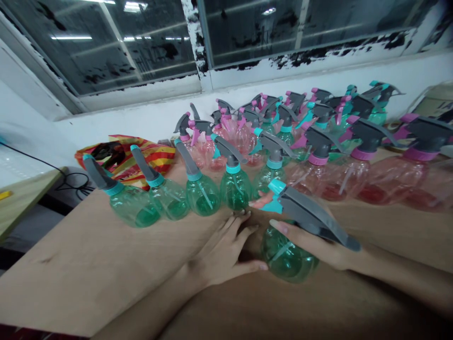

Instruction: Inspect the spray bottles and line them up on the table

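The tabletop reaches its edge well left of the left fingers, leaving sliding room that way; these lie spread, gripping nothing, with a green spray bottle just to their right. It should handle light, smooth and slightly squeezable, best taken by the neck, around which the right fingers are curled; rows of bottles limit movement beyond both.

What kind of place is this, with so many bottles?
Possibly a workshop or packing room, though I can't be sure. Many similar green and pink spray bottles crowd a wood-coloured table, and strip-light reflections show in the dark window behind.
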`<action>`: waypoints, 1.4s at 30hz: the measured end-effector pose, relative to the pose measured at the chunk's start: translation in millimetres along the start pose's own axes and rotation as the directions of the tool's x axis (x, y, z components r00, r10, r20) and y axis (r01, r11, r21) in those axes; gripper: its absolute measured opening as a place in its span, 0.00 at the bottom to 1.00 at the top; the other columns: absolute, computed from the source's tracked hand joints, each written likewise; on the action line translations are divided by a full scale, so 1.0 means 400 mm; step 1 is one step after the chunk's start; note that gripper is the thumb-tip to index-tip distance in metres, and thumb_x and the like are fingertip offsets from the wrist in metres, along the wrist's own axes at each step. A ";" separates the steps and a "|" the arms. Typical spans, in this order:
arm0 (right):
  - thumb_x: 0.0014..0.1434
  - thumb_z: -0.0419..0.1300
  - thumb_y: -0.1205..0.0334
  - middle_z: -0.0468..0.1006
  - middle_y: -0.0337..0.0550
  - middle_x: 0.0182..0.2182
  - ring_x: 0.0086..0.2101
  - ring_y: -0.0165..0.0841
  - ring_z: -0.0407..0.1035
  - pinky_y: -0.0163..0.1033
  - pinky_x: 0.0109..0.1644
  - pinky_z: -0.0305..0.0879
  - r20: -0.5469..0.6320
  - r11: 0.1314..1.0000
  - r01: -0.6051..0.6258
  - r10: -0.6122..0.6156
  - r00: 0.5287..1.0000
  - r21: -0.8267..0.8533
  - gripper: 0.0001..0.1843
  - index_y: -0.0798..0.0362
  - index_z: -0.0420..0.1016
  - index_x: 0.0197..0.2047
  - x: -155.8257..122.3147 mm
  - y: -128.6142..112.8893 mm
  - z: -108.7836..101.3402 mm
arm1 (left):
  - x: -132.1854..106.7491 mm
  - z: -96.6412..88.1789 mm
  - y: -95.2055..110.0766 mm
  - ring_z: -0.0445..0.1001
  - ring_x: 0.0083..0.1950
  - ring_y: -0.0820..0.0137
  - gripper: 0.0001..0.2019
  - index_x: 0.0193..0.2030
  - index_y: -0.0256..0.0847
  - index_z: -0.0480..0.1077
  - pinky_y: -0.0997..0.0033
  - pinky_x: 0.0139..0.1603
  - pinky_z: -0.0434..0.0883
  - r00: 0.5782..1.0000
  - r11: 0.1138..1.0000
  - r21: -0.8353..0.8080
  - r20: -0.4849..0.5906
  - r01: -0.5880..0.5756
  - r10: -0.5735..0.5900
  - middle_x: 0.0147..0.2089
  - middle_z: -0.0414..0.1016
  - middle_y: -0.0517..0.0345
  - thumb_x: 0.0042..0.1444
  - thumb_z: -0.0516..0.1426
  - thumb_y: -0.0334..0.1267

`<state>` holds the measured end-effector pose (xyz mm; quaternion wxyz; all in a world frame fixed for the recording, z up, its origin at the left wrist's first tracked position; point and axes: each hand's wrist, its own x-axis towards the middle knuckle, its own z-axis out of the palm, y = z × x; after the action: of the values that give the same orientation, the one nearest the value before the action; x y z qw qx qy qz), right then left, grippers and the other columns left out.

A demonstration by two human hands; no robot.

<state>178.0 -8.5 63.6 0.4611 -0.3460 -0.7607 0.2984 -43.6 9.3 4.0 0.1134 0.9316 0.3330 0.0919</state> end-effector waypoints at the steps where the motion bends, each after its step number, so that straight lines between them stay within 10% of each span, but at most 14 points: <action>1: 0.60 0.59 0.65 0.80 0.37 0.37 0.36 0.36 0.77 0.43 0.43 0.76 0.007 1.000 -0.015 0.015 1.000 0.005 0.13 0.43 0.76 0.47 0.002 -0.004 -0.001 | 0.000 0.000 0.000 0.49 0.71 0.48 0.39 0.67 0.39 0.56 0.43 0.68 0.51 1.000 1.000 0.001 0.000 -0.001 0.001 0.70 0.52 0.40 0.59 0.51 0.66; 31: 0.58 0.59 0.61 0.72 0.38 0.29 0.30 0.36 0.70 0.41 0.34 0.70 -0.058 0.998 -0.005 0.001 0.998 -0.069 0.02 0.47 0.68 0.35 -0.007 0.010 0.008 | 0.002 -0.009 0.002 0.51 0.70 0.47 0.43 0.66 0.37 0.58 0.44 0.67 0.51 1.000 0.999 0.032 0.014 -0.017 0.017 0.69 0.54 0.38 0.54 0.54 0.68; 42: 0.59 0.59 0.66 0.77 0.38 0.37 0.35 0.37 0.75 0.43 0.41 0.73 -0.027 0.999 0.037 -0.037 0.999 -0.016 0.22 0.41 0.71 0.56 -0.009 0.010 0.007 | 0.001 -0.006 -0.002 0.51 0.70 0.47 0.43 0.66 0.37 0.58 0.44 0.67 0.51 1.000 1.000 0.026 0.010 -0.017 0.017 0.70 0.53 0.38 0.54 0.54 0.69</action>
<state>177.8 -9.5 57.6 0.4742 -0.3394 -0.7629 0.2791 -44.3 10.6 6.1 0.1019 0.9362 0.3257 0.0841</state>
